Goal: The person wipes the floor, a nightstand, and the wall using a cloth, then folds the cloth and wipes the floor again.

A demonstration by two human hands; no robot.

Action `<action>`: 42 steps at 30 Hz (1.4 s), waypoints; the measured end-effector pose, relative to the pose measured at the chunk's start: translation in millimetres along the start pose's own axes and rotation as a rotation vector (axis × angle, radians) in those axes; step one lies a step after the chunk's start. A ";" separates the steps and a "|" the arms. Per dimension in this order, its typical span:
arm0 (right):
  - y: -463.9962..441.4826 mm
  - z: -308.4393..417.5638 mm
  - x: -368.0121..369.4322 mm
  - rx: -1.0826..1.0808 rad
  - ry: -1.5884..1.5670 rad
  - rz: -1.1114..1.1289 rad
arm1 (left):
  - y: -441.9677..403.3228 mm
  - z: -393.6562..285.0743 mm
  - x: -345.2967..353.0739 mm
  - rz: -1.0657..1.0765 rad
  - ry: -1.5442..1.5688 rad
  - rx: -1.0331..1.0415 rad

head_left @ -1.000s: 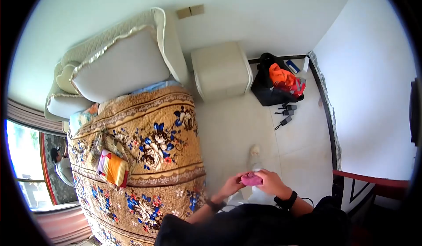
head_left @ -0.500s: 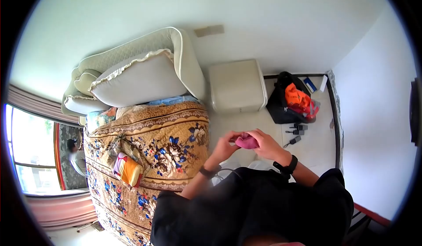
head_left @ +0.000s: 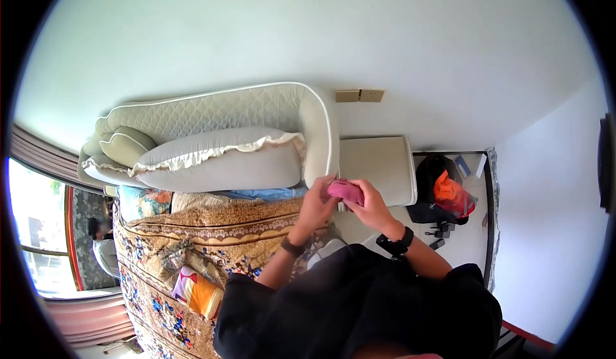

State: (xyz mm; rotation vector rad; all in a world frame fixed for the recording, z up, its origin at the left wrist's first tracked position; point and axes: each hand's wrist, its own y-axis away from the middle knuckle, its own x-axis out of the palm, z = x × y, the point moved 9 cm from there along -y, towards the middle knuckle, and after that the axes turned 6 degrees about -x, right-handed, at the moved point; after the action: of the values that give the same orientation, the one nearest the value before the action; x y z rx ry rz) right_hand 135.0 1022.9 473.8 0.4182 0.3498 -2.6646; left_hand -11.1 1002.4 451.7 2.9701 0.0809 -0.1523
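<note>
A small pink cloth (head_left: pixel 346 193), bunched or folded up, is between my two hands in front of my body. My left hand (head_left: pixel 316 204) grips its left end, fingers bent around it. From the other side my right hand (head_left: pixel 371 207) pinches its right end, thumb and fingers closed on the fabric. Both hands are in front of the cream bedside cabinet (head_left: pixel 378 166) and the near corner of the bed, above the floor. Part of the cloth is covered by my fingers.
To the left is a bed with a brown floral blanket (head_left: pixel 256 230), a grey frilled pillow (head_left: pixel 224 166) and an orange-and-white folded cloth (head_left: pixel 197 293). A black bag (head_left: pixel 428 192) with an orange item and several black chargers (head_left: pixel 443 230) are on the floor. A person (head_left: pixel 104 247) is by the window.
My view has shifted, with the bed and cabinet lower in the picture. My hands have moved up and slightly left with the pink cloth, which has turned between my fingers.
</note>
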 end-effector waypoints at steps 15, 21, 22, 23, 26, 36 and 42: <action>-138.8 -62.0 4.9 0.038 0.125 -0.016 | -123.2 -3.5 -50.6 -0.296 -0.344 -0.038; -188.5 -29.9 -13.0 -0.060 0.136 0.048 | -148.8 -33.9 -53.5 -0.470 -0.501 0.041; -184.4 -35.3 -10.6 -0.031 0.156 0.067 | -143.2 -34.0 -51.3 -0.456 -0.511 0.040; -178.8 -41.2 -8.2 0.000 0.178 0.088 | -135.1 -34.7 -49.1 -0.442 -0.518 0.037; -149.9 -44.6 1.5 -0.034 0.240 0.165 | -101.9 -16.9 -44.1 -0.393 -0.464 -0.038; -133.3 -39.9 6.3 -0.036 0.169 0.122 | -91.7 -19.0 -47.0 -0.286 -0.481 -0.160; -201.2 -63.8 -1.0 0.020 0.348 -0.023 | -160.8 -36.7 -63.2 -0.409 -0.521 0.088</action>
State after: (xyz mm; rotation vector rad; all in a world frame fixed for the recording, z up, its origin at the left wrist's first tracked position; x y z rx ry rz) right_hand 62.5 1219.9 451.0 0.8924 0.4327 -2.6138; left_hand -80.4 1164.0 468.3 2.8476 0.6212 -0.9861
